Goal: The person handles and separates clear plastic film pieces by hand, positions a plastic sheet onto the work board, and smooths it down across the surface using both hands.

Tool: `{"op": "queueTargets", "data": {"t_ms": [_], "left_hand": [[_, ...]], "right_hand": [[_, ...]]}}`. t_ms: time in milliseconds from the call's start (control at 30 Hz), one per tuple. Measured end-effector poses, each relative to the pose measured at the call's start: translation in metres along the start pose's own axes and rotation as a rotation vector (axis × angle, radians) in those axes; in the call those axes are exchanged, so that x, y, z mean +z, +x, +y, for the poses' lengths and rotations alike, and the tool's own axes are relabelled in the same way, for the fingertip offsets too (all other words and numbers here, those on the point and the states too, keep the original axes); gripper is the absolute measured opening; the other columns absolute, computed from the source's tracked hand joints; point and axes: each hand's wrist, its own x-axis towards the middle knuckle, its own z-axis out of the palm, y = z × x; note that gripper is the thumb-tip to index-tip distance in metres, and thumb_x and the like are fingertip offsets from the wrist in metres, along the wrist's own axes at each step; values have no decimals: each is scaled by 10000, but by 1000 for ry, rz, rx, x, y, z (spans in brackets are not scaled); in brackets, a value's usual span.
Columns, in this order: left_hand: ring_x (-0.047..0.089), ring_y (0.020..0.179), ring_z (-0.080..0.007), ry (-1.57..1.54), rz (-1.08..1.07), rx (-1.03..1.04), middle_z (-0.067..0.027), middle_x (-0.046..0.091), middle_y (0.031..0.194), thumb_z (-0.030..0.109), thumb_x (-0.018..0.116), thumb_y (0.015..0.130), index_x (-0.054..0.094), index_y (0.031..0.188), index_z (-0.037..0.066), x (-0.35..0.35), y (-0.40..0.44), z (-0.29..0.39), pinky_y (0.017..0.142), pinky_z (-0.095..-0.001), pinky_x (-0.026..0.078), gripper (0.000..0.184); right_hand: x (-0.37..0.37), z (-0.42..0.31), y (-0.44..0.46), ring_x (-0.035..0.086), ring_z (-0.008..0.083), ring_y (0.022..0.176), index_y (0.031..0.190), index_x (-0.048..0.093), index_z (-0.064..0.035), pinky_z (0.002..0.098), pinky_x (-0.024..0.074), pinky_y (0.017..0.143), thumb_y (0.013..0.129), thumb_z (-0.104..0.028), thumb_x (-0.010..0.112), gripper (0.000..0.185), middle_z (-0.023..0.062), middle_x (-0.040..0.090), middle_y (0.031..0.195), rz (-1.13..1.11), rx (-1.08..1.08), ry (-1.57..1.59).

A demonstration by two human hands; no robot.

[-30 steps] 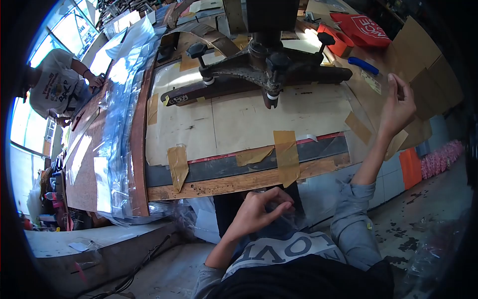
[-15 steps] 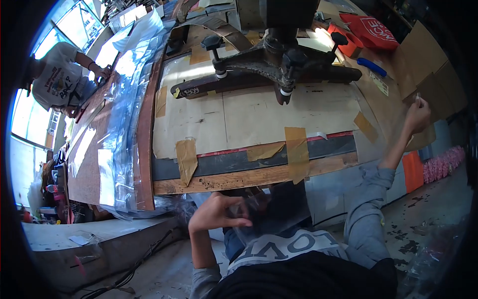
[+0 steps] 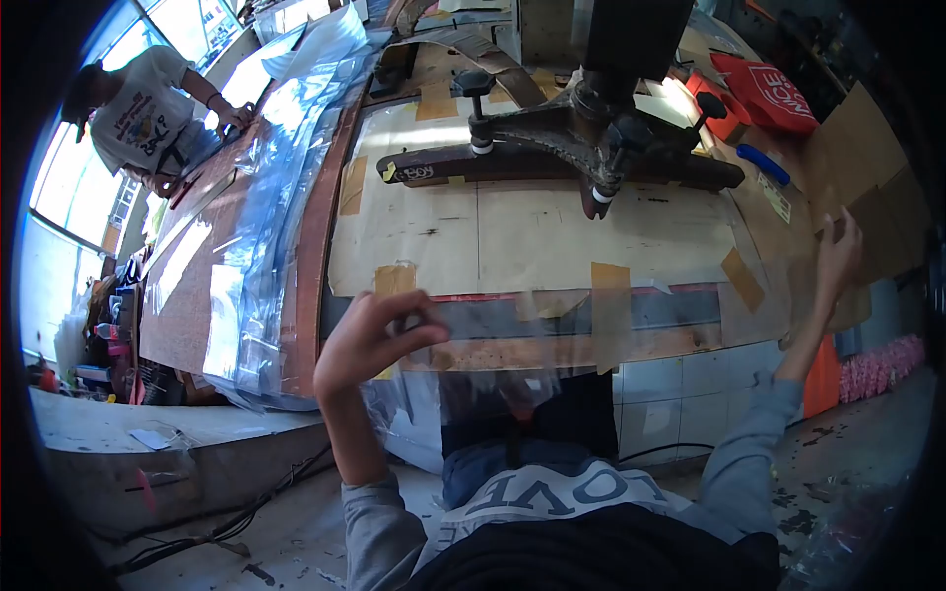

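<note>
My left hand (image 3: 379, 340) is raised at the front edge of the work table, its fingers pinched on a clear plastic sheet (image 3: 532, 345). Through the sheet, the dark strip and wooden edge of the table show. On the right, my right hand (image 3: 840, 246) is above the brown board with thumb and fingers close together; what it holds, if anything, is too faint to tell. Between and beyond the hands lies a pale board (image 3: 572, 241) with brown tape pieces. A dark metal press arm (image 3: 562, 143) stands over it.
A co-worker (image 3: 148, 113) bends over the left table. Long plastic sheets (image 3: 281, 187) lie along that table. At the back right are a blue-handled tool (image 3: 763, 164), a red bag (image 3: 767, 94) and an orange tape dispenser (image 3: 721, 118). Cardboard (image 3: 867, 177) stands at the far right.
My left hand has moved left and up to the table's edge, and the plastic now spreads over that edge. My right hand has moved right and slightly down. The view has shifted.
</note>
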Motion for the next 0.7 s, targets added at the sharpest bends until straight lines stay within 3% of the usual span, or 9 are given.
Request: {"op": "queueTargets", "data": {"t_ms": [33,67,100,167,233,333,433,533,700], "left_hand": [[578,504,-123,-62,-37,-87,-56,598,579,259,728,770,650,760,40,7,19,12,503,-266,419,233],[552,457,-125,-123,-81,-170,-51,570,527,297,721,781,646,738,43,16,37,24,470,-274,401,268],[520,402,-151,-27,-61,-120,-52,509,455,367,709,785,631,697,33,29,53,28,438,-296,383,354],[524,426,-176,27,-54,-39,-73,509,460,384,713,774,621,679,32,47,76,42,464,-310,398,376],[462,410,-61,50,-44,-3,4,509,463,381,732,768,616,673,44,55,86,49,417,-244,327,369],[461,423,-64,-48,-74,-13,9,525,476,377,746,751,639,781,51,41,82,42,424,-245,323,344],[563,530,-137,50,-300,63,-41,599,588,326,735,764,632,932,44,9,69,18,516,-285,411,345],[587,614,-108,-45,-267,145,-26,628,669,208,736,773,564,1095,59,-5,54,-10,553,-275,433,395],[624,728,-94,-259,-219,-64,-28,632,713,66,745,743,479,1203,60,-7,41,-13,642,-260,484,532]], "right_hand": [[-40,-81,-22,555,289,1088,1162,582,-23,360,405,937,876,-275,587,381,171,593,1137,-128,8,365],[-65,-131,-42,543,260,1119,1177,574,-18,341,387,961,888,-274,579,386,159,591,1134,-289,-137,658],[-78,-168,-64,524,267,1147,1204,553,-12,353,379,976,862,-339,619,478,148,574,1168,-428,-238,932],[-91,-220,-96,513,308,1140,1290,477,-27,375,374,985,697,-512,723,805,152,542,1197,-594,-512,1143],[-96,-253,-116,539,304,1067,1279,482,-40,392,392,937,713,-459,719,743,142,574,1099,-675,-625,1107],[-82,-252,-119,557,278,1001,1168,543,-37,389,393,892,743,-346,714,553,113,592,1007,-890,-628,915],[-64,-232,-121,593,251,926,1029,572,-21,368,421,836,765,-190,698,337,97,612,925,-929,-497,950],[-52,-218,-124,621,258,835,955,570,2,343,454,778,775,-91,673,227,111,620,866,-997,-265,1087],[-49,-212,-126,647,198,806,949,567,23,305,508,720,796,-6,632,168,108,639,838,-924,-170,1093]]}}
